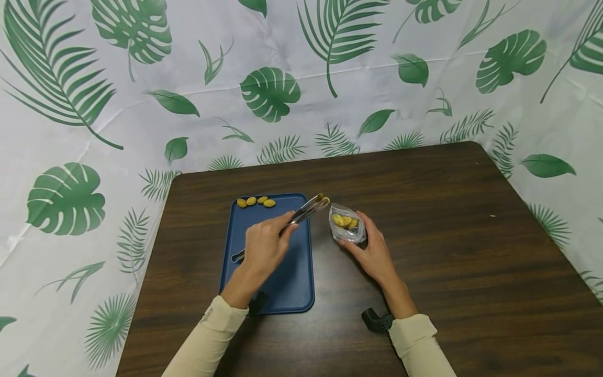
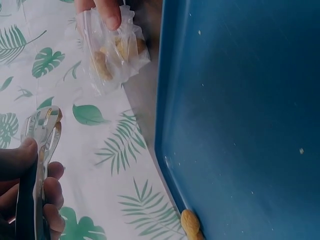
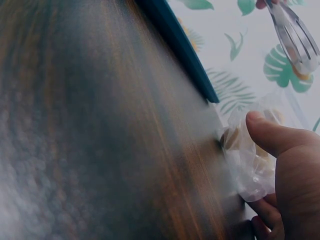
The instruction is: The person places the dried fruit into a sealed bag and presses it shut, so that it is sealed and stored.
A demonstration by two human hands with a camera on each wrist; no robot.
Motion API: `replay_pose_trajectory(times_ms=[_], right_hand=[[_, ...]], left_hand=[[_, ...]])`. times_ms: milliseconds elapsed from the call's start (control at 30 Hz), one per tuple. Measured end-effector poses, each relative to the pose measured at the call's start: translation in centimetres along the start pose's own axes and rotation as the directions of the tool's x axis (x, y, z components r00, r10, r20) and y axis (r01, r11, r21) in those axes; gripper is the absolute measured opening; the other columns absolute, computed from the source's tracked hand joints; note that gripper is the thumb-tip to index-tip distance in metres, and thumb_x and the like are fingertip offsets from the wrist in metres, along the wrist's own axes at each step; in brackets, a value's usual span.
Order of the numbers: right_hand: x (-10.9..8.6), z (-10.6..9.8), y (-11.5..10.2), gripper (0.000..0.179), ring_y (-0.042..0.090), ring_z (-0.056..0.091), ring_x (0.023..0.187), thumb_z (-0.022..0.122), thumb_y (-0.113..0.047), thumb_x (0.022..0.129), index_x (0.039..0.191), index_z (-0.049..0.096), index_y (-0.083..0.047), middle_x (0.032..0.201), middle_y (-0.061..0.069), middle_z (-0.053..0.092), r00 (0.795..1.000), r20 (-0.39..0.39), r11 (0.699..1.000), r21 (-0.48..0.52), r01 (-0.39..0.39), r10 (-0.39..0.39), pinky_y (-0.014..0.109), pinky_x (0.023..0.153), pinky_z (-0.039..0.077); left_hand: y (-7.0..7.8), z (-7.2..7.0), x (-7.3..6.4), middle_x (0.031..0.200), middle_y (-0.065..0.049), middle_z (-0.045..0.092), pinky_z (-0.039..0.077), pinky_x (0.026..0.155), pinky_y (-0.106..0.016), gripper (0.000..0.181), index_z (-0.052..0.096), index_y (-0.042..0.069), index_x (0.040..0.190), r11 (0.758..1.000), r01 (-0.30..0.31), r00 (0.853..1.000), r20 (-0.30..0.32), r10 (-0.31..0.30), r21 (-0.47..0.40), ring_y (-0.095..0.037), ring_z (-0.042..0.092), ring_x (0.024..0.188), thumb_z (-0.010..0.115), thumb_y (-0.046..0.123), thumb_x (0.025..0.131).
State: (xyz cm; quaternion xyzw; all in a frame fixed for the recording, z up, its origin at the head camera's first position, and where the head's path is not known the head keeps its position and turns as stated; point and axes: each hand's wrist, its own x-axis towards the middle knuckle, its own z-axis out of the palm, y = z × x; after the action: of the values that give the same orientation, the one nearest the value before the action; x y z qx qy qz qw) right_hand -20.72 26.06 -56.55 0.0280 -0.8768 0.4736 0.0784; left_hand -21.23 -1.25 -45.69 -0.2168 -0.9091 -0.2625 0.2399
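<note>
My left hand (image 1: 265,242) grips a pair of metal tongs (image 1: 307,210) above the blue tray. Pinched at the slotted tips is a yellow-brown piece (image 3: 301,75), mostly hidden by the metal. To the right of the tips, a clear plastic bag (image 1: 350,236) stands with its mouth up, held between the thumb and fingers of my right hand (image 1: 375,255). Several yellow-brown, nut-like pieces (image 1: 344,220) lie inside the bag. The tongs are apart from the bag. Several similar oval pieces (image 1: 269,203) sit in a row along the tray's far edge.
The blue tray (image 1: 287,296) lies on a dark wooden table (image 1: 471,251), left of the bag. A leaf-printed cloth (image 1: 282,47) hangs behind the table. One tiny light speck (image 1: 492,215) is on the table at the right.
</note>
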Motion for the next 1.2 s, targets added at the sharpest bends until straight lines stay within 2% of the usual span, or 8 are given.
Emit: replay_pose_trajectory(times_ms=[200,367,667,900,1200], right_hand=[[0.0,-0.1,-0.1,0.085,0.041,0.046,0.143,0.081,-0.038,0.090,0.159,0.036,-0.017,0.158,0.017,0.047,1.000,0.006,1.000,0.003,0.002,-0.002,0.066,0.115,0.033],[0.1,-0.1,-0.2,0.085,0.041,0.046,0.143,0.081,-0.036,0.090,0.159,0.036,-0.016,0.157,0.017,0.048,1.000,0.001,1.000,0.009,0.019,-0.019,0.066,0.115,0.033],[0.0,-0.1,-0.3,0.084,0.041,0.046,0.143,0.081,-0.036,0.090,0.159,0.037,-0.016,0.157,0.017,0.048,1.000,0.000,1.000,0.007,0.022,-0.022,0.066,0.115,0.032],[0.0,-0.1,-0.2,0.085,0.043,0.046,0.142,0.081,-0.037,0.090,0.159,0.036,-0.016,0.156,0.017,0.049,1.000,-0.004,1.000,0.002,0.021,-0.021,0.066,0.114,0.033],[-0.1,-0.1,-0.2,0.088,0.043,0.043,0.144,0.081,-0.042,0.089,0.160,0.035,-0.018,0.159,0.016,0.047,1.000,0.005,1.000,0.002,-0.002,0.002,0.068,0.114,0.031]], left_hand=[[0.5,0.3,0.1,0.091,-0.007,0.081,0.050,0.048,-0.032,0.025,0.080,0.009,0.114,1.000,0.002,1.000,0.025,-0.001,-0.011,-0.016,0.066,0.056,0.079,0.019,0.091],[0.7,0.4,0.2,0.091,-0.007,0.081,0.052,0.050,-0.033,0.025,0.080,0.009,0.113,1.000,-0.020,0.999,0.029,0.021,-0.015,-0.016,0.069,0.059,0.080,0.018,0.091],[1.2,0.7,0.0,0.099,-0.007,0.082,0.058,0.057,-0.037,0.026,0.080,0.010,0.116,0.999,-0.040,0.998,0.046,0.041,-0.011,-0.019,0.076,0.071,0.079,0.021,0.092],[1.4,1.1,0.1,0.098,-0.006,0.082,0.058,0.058,-0.036,0.028,0.080,0.009,0.116,0.997,-0.071,0.997,0.039,0.072,-0.006,-0.018,0.076,0.070,0.078,0.024,0.093],[1.5,1.8,0.3,0.097,-0.005,0.082,0.057,0.055,-0.035,0.026,0.080,0.012,0.117,0.998,-0.062,0.996,0.065,0.062,-0.009,-0.017,0.074,0.066,0.076,0.023,0.094]])
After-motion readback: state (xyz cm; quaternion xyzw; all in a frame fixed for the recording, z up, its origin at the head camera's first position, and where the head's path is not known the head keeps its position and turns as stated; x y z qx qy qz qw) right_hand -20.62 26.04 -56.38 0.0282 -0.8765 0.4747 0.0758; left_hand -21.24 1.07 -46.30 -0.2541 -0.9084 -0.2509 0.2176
